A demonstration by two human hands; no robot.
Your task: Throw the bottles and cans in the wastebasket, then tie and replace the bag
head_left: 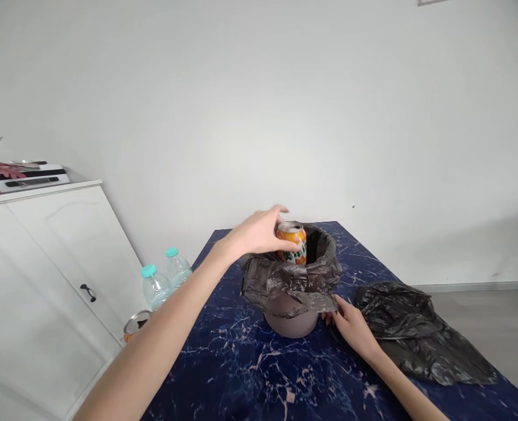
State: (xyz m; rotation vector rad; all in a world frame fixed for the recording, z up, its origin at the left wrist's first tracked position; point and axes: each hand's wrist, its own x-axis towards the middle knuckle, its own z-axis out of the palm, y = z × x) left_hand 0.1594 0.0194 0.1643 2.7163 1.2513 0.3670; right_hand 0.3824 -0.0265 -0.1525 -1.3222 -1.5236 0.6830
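My left hand [262, 231] is closed around an orange drink can [292, 241] with green lettering. The can is upright, its lower end inside the mouth of a small round trash bin [292, 321]. A black trash bag [292, 283] lines the bin, its crinkled edge folded down over the outside. At the bin's right side, my right hand [351, 324] rests low with its fingers apart, touching the hanging bag edge. Some of its fingertips are hidden there.
Another black plastic bag [421, 333] lies crumpled at the right of the dark blue marbled table [259, 380]. To the left stand two clear bottles with teal caps [149, 271] and another can [135, 323], partly behind my left forearm. A white cabinet [52, 280] stands at far left.
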